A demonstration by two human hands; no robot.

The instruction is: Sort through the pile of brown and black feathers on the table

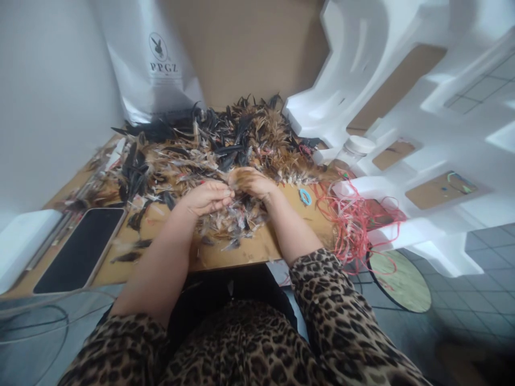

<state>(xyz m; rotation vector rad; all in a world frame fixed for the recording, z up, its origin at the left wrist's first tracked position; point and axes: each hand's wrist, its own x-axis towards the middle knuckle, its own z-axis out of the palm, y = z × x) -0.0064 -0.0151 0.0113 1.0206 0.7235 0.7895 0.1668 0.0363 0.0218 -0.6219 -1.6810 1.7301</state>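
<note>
My left hand (pixel 209 197) is closed in a pinch over the feather pile, fingertips nearly touching the right hand. What it grips is too small to make out. Beside it, my right hand (pixel 257 183) is closed around a tuft of brown feathers (pixel 241 178), which partly covers its fingers. Below both hands lies a loose heap of small brown and white feathers (pixel 237 222). Behind them spreads a wide bank of brown feathers (pixel 265 126) and black feathers (pixel 229 153).
A phone (pixel 82 249) lies at the table's left. On the right are a blue ring (pixel 304 197), tangled pink-red ties (pixel 354 220), a lidded jar (pixel 356 150) and white foam packaging (pixel 434 126). A white bag (pixel 156 80) stands behind the feathers.
</note>
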